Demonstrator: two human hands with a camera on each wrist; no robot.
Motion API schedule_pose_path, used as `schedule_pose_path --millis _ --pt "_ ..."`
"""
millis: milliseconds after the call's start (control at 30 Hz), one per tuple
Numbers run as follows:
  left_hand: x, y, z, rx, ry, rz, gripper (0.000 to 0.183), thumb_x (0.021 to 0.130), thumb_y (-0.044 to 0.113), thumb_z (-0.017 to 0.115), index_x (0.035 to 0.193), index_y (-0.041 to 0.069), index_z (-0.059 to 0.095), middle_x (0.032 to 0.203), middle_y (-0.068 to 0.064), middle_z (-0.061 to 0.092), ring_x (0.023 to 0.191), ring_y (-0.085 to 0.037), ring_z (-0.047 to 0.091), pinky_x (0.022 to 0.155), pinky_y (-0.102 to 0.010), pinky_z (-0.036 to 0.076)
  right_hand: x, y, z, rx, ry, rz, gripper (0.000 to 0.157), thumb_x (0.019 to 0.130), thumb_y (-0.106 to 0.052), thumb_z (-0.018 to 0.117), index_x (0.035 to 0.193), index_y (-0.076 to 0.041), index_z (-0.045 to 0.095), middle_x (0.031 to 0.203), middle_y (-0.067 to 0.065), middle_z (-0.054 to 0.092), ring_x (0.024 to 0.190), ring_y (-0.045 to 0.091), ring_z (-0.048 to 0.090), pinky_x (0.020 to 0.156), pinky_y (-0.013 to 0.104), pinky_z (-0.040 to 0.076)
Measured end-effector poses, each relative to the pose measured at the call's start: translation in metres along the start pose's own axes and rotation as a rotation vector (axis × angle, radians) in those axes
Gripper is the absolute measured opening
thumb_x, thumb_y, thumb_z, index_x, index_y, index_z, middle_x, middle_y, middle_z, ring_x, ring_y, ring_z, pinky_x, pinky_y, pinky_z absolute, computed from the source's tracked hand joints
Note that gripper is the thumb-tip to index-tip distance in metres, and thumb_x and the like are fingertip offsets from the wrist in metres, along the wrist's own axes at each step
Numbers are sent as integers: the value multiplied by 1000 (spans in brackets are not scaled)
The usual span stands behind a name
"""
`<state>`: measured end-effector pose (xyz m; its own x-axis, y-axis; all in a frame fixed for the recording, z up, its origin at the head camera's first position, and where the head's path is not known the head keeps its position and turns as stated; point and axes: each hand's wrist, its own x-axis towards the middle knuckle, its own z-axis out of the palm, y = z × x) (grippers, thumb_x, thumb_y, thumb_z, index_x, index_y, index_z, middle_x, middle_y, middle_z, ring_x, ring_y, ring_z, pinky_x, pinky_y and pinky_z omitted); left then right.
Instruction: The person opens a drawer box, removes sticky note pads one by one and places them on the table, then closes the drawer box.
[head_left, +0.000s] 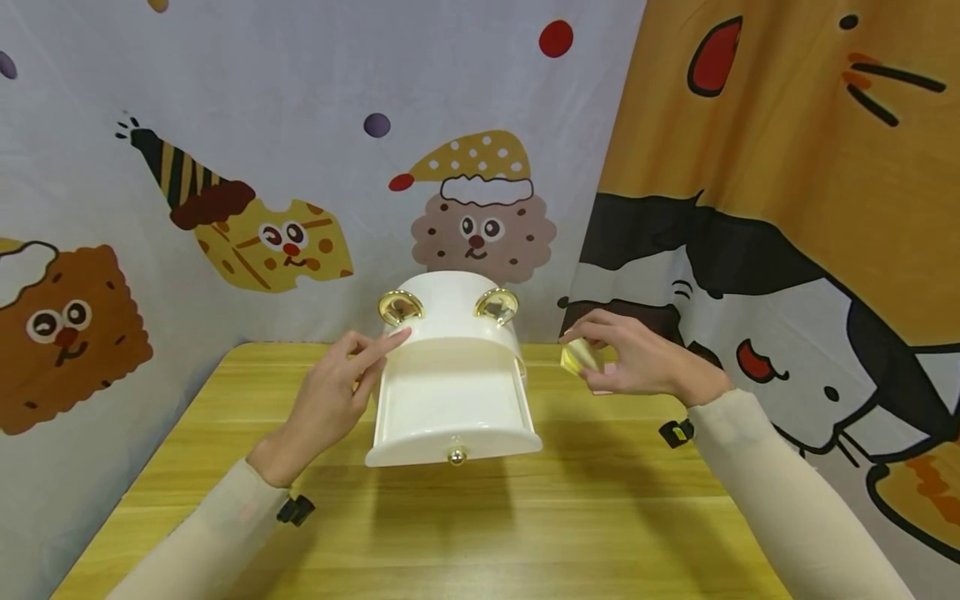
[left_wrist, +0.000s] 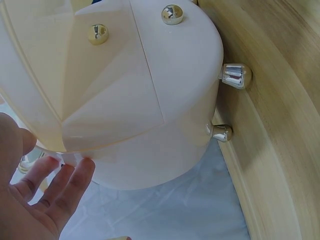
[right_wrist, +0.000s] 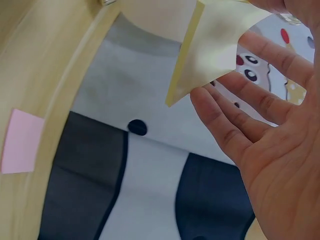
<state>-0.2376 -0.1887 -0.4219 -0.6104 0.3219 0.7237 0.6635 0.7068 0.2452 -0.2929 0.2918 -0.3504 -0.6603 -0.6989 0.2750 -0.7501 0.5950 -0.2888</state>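
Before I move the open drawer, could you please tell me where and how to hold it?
I'd pinch the gold knob at the middle of the curved front of the white drawer, coming from straight in front: it is small, rounded, uncovered and juts outward.

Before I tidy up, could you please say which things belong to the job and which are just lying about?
In use:
yellow pad, in the right hand
white box with open drawer, left hand at its side

Seemingly lying about:
pink pad, on the table
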Motion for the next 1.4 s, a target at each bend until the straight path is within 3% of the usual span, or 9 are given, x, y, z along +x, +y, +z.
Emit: schedule_pose_path --millis 233,500,933,1200,1400 --pt "0 1 1 -1 20 12 62 109 -4 76 163 26 71 101 -8 63 74 -10 39 61 -24 38 -8 16 11 12 -19 88 48 95 -18 86 142 -23 81 139 2 75 102 24 71 83 45 65" --pt "-1 0 1 -2 7 -1 61 110 -3 75 164 27 70 101 -7 63 74 -10 38 61 -24 38 -18 33 21 -5 -48 194 49 94 -26 90 142 -27 81 133 2 76 103 21 72 84 33 63" --pt "-2 -2 2 7 4 -5 61 111 0 76 164 28 70 102 -7 62 73 -9 38 60 -24 38 -32 56 39 29 -58 276 45 98 -26 91 141 -21 81 130 6 75 109 22 79 97 54 71" --pt "-2 0 2 1 3 -3 61 111 -1 75 164 28 69 102 -7 62 74 -11 40 61 -25 39 -40 71 53 36 -62 267 43 99 -28 88 141 -18 81 129 9 75 109 24 77 96 54 72" --pt "0 0 3 2 25 16 62 109 -3 76 163 27 71 101 -8 63 73 -10 40 61 -24 38 -44 76 59 21 -58 288 44 98 -26 86 141 -20 82 141 12 75 113 26 81 98 52 72"
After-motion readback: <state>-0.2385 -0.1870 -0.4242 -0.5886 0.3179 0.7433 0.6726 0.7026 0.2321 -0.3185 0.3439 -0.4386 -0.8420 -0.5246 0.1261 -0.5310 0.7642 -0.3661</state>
